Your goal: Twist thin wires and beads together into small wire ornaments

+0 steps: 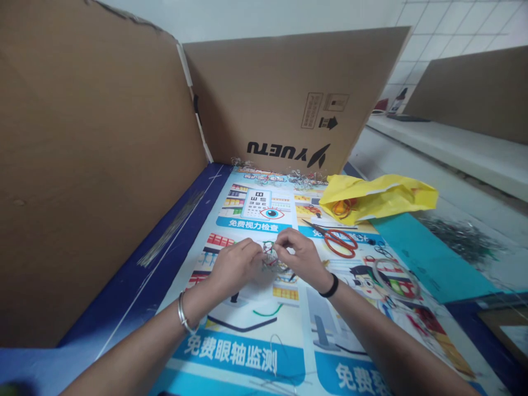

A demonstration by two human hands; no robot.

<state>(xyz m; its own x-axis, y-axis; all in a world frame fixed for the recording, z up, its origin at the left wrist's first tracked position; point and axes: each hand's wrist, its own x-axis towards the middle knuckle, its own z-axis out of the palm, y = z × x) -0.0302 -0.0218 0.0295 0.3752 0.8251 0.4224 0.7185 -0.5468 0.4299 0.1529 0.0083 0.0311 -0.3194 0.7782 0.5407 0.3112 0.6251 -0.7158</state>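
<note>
Over the middle of a printed poster [264, 324], my left hand [237, 267] and my right hand [303, 256] meet at a small tangle of thin wire [270, 258] with red, green and silvery strands. The fingers of my left hand are closed on its left side. On the other side, my right hand pinches it between thumb and fingers. Fingertips partly hide the tangle, and its exact shape is too fine to make out. Beyond my right hand lie scissors [340, 243] with orange handles, their blades pointing away to the left. A green strand [268, 312] rests nearer to me.
Cardboard panels [256, 88] wall the back and left. A yellow bag [383, 198] lies at back right, near a pile of dark wire pieces [462, 242] and a pale coil [396, 278]. Straight wires [171, 228] lie at left. Wire scraps [305, 179] line the back panel.
</note>
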